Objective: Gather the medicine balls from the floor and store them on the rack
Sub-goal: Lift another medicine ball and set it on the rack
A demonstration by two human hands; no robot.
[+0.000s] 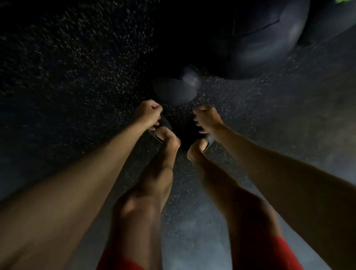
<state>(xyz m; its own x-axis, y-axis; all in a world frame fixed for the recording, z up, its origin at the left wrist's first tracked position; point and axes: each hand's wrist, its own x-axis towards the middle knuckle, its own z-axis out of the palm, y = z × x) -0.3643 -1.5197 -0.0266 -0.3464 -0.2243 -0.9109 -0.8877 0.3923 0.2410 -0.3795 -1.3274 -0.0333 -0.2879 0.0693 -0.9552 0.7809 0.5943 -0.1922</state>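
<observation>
Since the small medicine ball (174, 92) awaits lifting, the left hand (148, 113), fisted, and right hand (207, 119), loosely curled, hang empty just beside it, apparently ready to scoop.

This looks like a gym or fitness room, seen in dim light. Underfoot is a black rubber floor (77, 67) flecked with pale speckles, the sort of matting laid in weights areas. On it rests a large dark smooth-skinned ball (269, 38) with a seam across it, and just in front of that a smaller dark rounded ball (173, 92); both are blurred. The person stands on the matting in bright red shorts (123, 260), bare-legged, in black open sandals (164, 123). A scrap of bright green (342, 1) shows at the top right corner, too small to identify.
</observation>
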